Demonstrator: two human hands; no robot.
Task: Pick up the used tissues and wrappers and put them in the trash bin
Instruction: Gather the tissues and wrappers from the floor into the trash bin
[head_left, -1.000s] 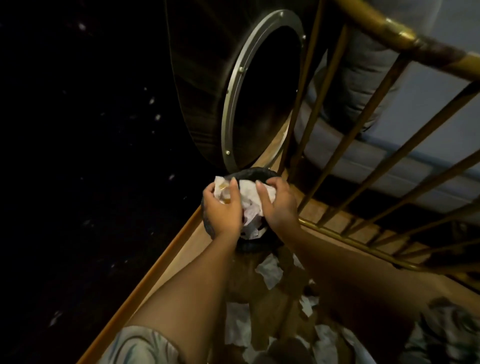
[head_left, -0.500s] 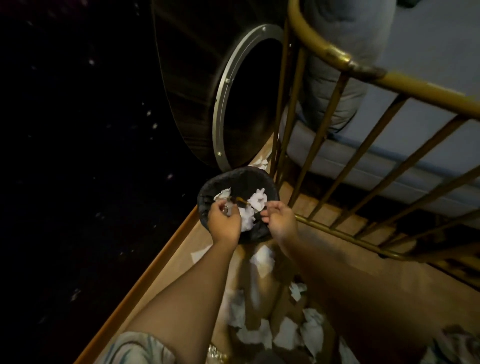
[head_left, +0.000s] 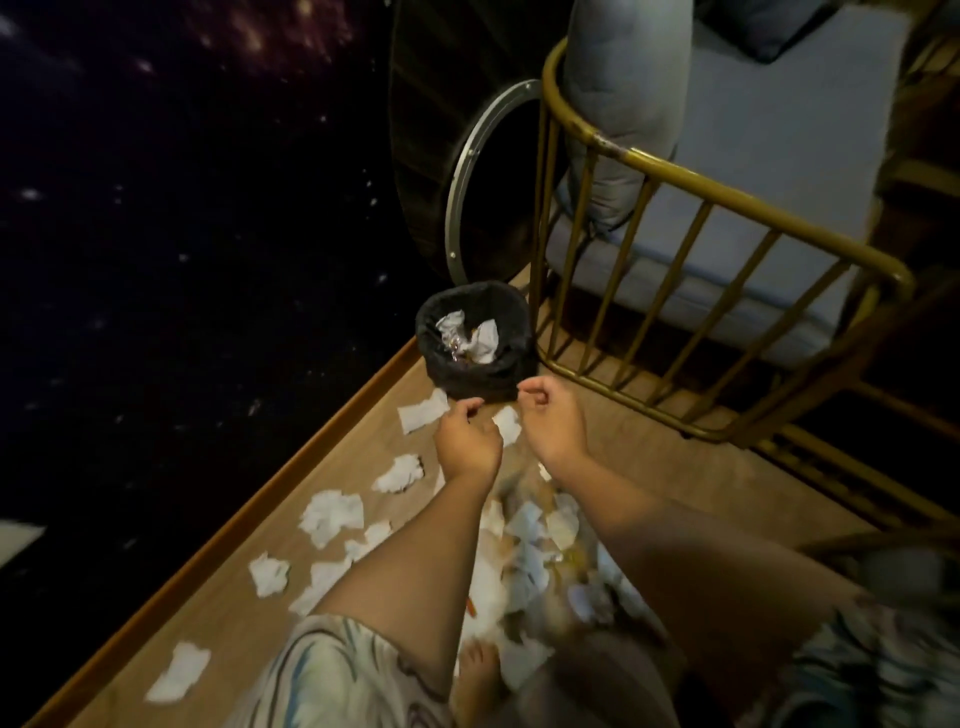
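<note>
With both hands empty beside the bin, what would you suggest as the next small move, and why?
Probably lower the left hand onto the flat tissue lying just left of it. Both it and the right hand hold nothing, the trash bin already has crumpled paper in it, and that tissue is among the nearest of many on the floor.

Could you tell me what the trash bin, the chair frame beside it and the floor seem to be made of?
The trash bin looks lined with a thin black plastic bag: its rim is wrinkled and slightly glossy. The chair frame appears to be metal tubing with a brass-coloured finish, worn dark at one bend. The floor looks like wood or laminate, matte tan with faint plank lines.
</note>
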